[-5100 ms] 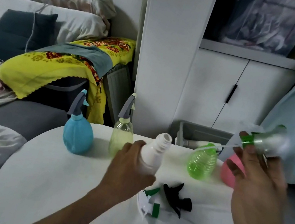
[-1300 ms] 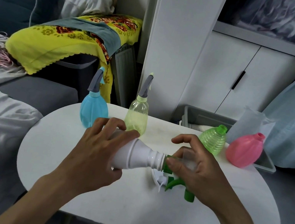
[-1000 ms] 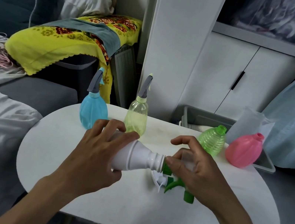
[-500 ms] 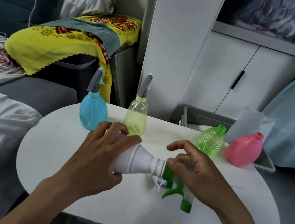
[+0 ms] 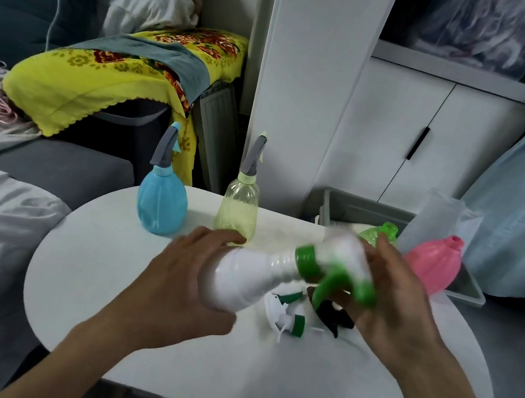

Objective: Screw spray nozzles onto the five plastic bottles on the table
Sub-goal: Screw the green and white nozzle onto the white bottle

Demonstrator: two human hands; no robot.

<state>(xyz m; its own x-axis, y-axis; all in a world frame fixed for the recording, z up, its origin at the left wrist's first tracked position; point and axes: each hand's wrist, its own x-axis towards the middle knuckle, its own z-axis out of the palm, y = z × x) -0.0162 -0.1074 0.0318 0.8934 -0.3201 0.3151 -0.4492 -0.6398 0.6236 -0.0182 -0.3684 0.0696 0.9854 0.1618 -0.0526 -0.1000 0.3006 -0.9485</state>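
Your left hand (image 5: pixel 184 286) is wrapped around the body of the white bottle (image 5: pixel 240 278), its grip closed on it, holding the bottle tilted above the worktop (image 5: pixel 260 372) with the neck pointing up and to the right. Your right hand (image 5: pixel 397 298) has its grip closed on the green-and-white spray nozzle (image 5: pixel 336 267), which sits at the bottle's neck with its green collar against the ribbed threads; the nozzle is blurred, so you cannot tell how far on it is.

Just under the bottle, two loose nozzles lie on the worktop: a white one with a green collar (image 5: pixel 283 317) and, touching or nearly touching it on the right, a black one (image 5: pixel 335 317) partly hidden by your right hand.

Toward the far edge, on the left, the blue bottle (image 5: pixel 161 206) stands upright with a grey trigger nozzle on top. Near it to the right, the pale yellow bottle (image 5: pixel 240 209) stands upright with the same kind of nozzle. On the far right, the green ribbed bottle (image 5: pixel 382 234) shows only its upper part behind your right hand, its neck open. The pink bottle (image 5: pixel 434 262) sits just right of it, also with an open neck.

Beyond the worktop's far right edge sits a grey bin (image 5: pixel 357 207).
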